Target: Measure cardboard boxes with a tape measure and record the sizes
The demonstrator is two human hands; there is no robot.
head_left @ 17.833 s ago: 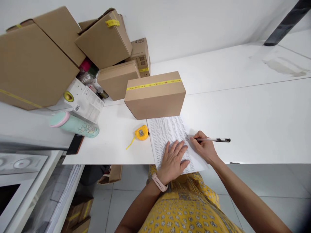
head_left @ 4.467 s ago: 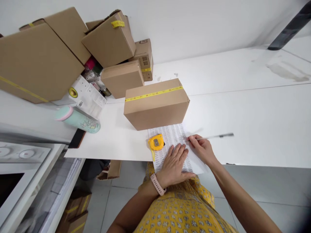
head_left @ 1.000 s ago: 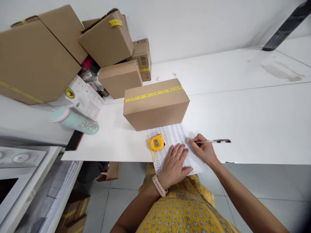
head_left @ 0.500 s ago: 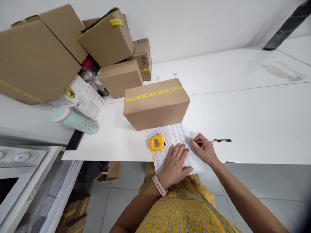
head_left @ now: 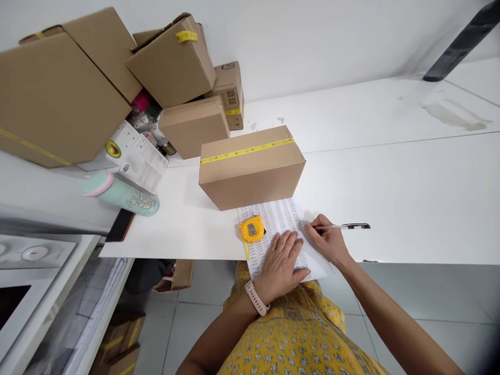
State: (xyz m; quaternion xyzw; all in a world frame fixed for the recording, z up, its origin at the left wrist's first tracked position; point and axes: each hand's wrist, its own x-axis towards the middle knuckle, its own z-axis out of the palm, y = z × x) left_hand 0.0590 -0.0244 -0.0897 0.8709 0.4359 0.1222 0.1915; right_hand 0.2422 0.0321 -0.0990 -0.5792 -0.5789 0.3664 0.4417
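Note:
My left hand (head_left: 282, 263) lies flat on a printed sheet of paper (head_left: 255, 259), fingers stretched out, with a pink band round the wrist. At the sheet's right side, my right hand (head_left: 328, 240) grips a pen (head_left: 347, 226), its tip end hidden by the fingers near the paper. A yellow tape measure (head_left: 252, 229) rests on the sheet's left part, a short end of its tape pulled out. Right behind the paper stands a closed cardboard box (head_left: 250, 182) with yellow printed tape along its top. The paper's front part hangs past the table edge.
Several cardboard boxes (head_left: 172, 62) are piled at the back left. A mint-green bottle (head_left: 121, 194) stands by a white carton (head_left: 136, 156). A black post (head_left: 461, 44) rises at the far right of the white table (head_left: 398, 198). A white appliance (head_left: 31, 260) stands lower left.
The pen in my right hand has tilted very slightly, its far end a little further left. My left hand, the paper and the boxes are as before.

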